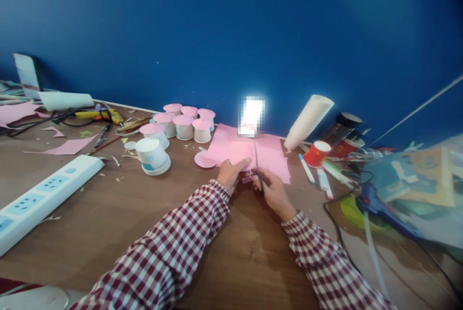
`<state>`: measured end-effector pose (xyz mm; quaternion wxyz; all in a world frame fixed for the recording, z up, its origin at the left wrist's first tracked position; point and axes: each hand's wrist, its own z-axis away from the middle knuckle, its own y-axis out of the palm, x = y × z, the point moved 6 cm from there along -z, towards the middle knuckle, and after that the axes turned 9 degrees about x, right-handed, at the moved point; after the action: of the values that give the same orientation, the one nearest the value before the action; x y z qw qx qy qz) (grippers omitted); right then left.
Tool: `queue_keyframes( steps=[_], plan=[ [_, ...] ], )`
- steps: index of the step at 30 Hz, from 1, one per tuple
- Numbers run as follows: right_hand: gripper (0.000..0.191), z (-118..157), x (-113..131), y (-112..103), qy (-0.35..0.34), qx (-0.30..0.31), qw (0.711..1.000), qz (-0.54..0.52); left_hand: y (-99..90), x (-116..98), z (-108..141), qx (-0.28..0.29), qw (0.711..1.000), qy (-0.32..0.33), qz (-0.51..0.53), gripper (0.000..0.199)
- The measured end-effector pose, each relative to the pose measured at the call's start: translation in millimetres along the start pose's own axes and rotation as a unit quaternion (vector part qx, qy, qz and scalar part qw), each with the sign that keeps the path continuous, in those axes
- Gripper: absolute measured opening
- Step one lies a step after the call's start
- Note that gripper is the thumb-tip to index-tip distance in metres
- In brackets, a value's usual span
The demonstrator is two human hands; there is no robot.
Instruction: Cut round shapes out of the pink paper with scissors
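My left hand (230,174) pinches a small piece of pink paper (241,152), thumb on top. In my right hand (275,192) is a pair of scissors (258,168), its blades pointing away from me along the right edge of that piece. A narrow pink strip (247,180) hangs by the fingers of both hands. Beneath and beyond them lie larger pink sheets (273,148) on the table. A pink paper disc (204,159) sticks out at the left of the sheets.
Several paper cups topped with pink discs (183,120) stand left of the sheets, near a white cup (147,151). A power strip (50,199) and yellow glue gun (103,115) lie farther left. Rightward are stacked cups (309,119), a red cup (317,154), markers and a blue glue gun (383,213).
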<state>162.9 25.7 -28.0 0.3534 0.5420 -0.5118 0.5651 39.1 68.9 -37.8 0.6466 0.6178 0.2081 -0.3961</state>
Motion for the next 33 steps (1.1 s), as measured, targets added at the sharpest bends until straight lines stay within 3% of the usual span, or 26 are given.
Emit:
queue_keyframes(
  steps=[12,33],
  plan=[
    [0.038,-0.3,0.9,-1.7,0.004,-0.005,1.0,0.03,-2.6,1.1,-1.9,-0.003,1.0,0.004,-0.008,0.029],
    [0.036,-1.5,-2.0,-1.0,0.006,-0.002,0.999,-0.031,-3.1,1.6,-2.0,0.0,0.999,0.013,-0.051,0.032]
  ],
)
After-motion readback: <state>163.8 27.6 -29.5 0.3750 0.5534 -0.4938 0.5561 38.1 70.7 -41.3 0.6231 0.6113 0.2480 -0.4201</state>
